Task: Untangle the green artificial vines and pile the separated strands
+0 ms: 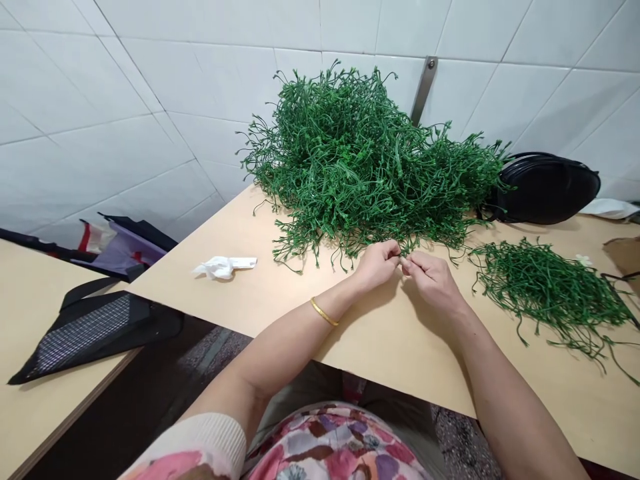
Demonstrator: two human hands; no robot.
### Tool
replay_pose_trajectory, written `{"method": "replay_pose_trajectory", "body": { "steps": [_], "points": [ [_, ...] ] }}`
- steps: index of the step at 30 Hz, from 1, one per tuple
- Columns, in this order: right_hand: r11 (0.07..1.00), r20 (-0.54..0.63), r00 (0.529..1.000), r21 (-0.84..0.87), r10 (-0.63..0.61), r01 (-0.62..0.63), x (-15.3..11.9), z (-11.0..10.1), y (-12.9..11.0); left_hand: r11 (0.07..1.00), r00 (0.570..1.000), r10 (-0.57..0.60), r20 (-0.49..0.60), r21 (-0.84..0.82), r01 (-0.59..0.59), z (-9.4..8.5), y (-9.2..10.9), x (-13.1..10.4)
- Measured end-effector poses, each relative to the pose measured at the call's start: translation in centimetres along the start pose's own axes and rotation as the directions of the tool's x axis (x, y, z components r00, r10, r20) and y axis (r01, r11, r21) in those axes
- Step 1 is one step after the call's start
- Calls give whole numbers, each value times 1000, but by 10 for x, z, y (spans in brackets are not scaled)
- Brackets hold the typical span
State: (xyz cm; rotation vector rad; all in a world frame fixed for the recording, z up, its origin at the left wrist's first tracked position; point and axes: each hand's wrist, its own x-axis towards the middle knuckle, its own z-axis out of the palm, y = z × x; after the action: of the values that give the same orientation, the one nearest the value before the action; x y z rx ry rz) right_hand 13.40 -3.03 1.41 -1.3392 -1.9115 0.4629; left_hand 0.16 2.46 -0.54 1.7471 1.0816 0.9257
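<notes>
A large heap of thin green artificial stems (350, 160) lies against the wall at the back of the table. Just in front of it, my left hand (379, 264) and my right hand (431, 277) meet with fingertips nearly touching. Both hands are closed in a pinch; green tips show just beyond the fingers, but what lies between them is too small to name. To the right of my right hand, a smaller pile of green stems (555, 287) is spread on the table.
A crumpled white tissue (220, 267) lies left on the wooden table (200, 300). A round black bag (550, 189) sits at the back right. A black mesh bag (90, 330) rests on a second table at the left. A metal strip (424, 90) is fixed to the tiled wall.
</notes>
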Motion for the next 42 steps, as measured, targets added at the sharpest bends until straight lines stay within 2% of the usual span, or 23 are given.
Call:
{"method": "replay_pose_trajectory", "body": {
  "steps": [4, 7, 10, 14, 15, 16, 18, 19, 21, 23, 26, 31, 35, 37, 40, 42],
  "points": [
    [998, 148, 989, 59, 2, -11, -2, -5, 7, 989, 993, 100, 56, 103, -105, -1, 3, -6],
    [989, 216, 976, 130, 37, -66, -2, -9, 8, 984, 992, 109, 62, 138, -116, 0, 6, -10],
    [977, 265, 963, 189, 47, -99, -4, -13, -4, 981, 991, 119, 58, 145, -127, -1, 4, -8],
    [929, 414, 903, 366, -113, -52, -9, -14, -31, 996, 997, 36, -68, 89, -30, -8, -4, 3],
    [921, 398, 908, 387, -129, -39, -9, -13, -35, 999, 997, 8, -79, 44, -4, -10, -6, 5],
    [920, 340, 933, 392, -117, -27, -9, -12, -35, 1000, 998, -7, -62, -4, 6, -12, -7, 6],
    [914, 134, 991, 404, -30, -27, -6, -10, -28, 995, 1000, -19, 9, -98, 20, -13, -7, 5],
    [905, 25, 999, 424, 31, -39, -5, -9, -22, 991, 999, -26, 47, -134, 32, -12, -6, 4],
    [881, -131, 981, 468, 142, -65, -2, -9, -7, 984, 993, -46, 109, -165, 64, -11, -3, 1],
    [884, -199, 957, 457, 212, -101, 0, -9, 5, 984, 986, -57, 158, -155, 82, -12, 1, -2],
    [923, -176, 956, 350, 233, -161, 2, -6, 14, 985, 973, -70, 219, -138, 102, -14, 5, -4],
    [954, 13, 976, 209, 217, -215, 3, 0, 18, 979, 960, -81, 269, -159, 127, -16, 8, -6],
    [986, 46, 989, 92, 139, -142, 3, 0, 20, 984, 968, -39, 247, -160, 80, -14, 6, -7],
    [993, 53, 992, 34, 111, -113, 2, 0, 20, 981, 966, -57, 253, -168, 102, -14, 7, -7],
    [997, 3, 1000, -74, 28, -27, 2, 2, 18, 969, 958, -86, 272, -200, 143, -14, 7, -6],
    [985, -38, 998, -167, -41, 34, 1, 4, 17, 964, 963, -63, 263, -232, 127, -14, 6, -5]
  ]
}}
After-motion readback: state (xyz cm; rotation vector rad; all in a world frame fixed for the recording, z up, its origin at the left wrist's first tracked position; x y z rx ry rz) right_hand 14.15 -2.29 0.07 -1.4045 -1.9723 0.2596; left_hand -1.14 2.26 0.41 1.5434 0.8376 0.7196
